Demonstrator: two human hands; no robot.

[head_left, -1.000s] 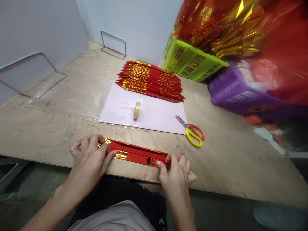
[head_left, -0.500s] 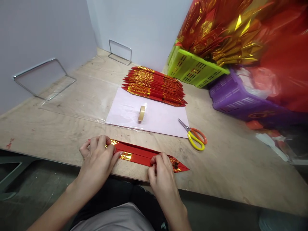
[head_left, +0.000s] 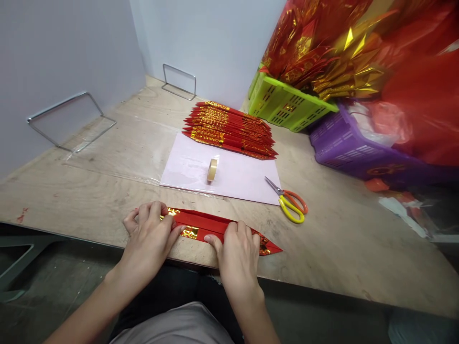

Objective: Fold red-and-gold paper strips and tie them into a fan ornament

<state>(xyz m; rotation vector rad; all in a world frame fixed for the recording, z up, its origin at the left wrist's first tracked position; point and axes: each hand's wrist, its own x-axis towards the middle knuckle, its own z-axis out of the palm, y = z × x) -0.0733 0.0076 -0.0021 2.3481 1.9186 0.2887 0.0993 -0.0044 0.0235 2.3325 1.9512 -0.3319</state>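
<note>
Presently, as viewed from beside the table [head_left: 340, 229], with 12 o'clock pointing away from the seated person, a red paper strip [head_left: 202, 224] lies along the near edge of the wood, centred between both hands. Its gold-printed pointed tip aims toward 3 to 4 o'clock.

Left hand [head_left: 152, 234]: positioned at the 9 o'clock end of the strip. Fingers are curled and drawn together with the thumb, pinching the paper and covering that end.

Right hand [head_left: 238, 253]: positioned over the 3 o'clock half. The thumb is spread away from the bent fingers and lies across the strip toward 9 o'clock. I cannot tell whether the fingers clamp the paper or only press on it.

Surrounding items, measured from the strip:
- 12 o'clock: a roll of tape [head_left: 212, 170] stands on edge on a pale sheet [head_left: 244, 174]. Beyond it lies a row of folded red and gold papers [head_left: 229, 129], packed side by side.
- 2 o'clock, near: scissors [head_left: 281, 192], blades over the corner of the pale sheet, handles on the wood.
- 1 o'clock, far: a green basket [head_left: 290, 105] filled with red and gold pieces.
- 2 o'clock, far: a purple basket [head_left: 349, 143] containing plastic bags.
- 10 o'clock: a wire stand [head_left: 57, 106].
</note>
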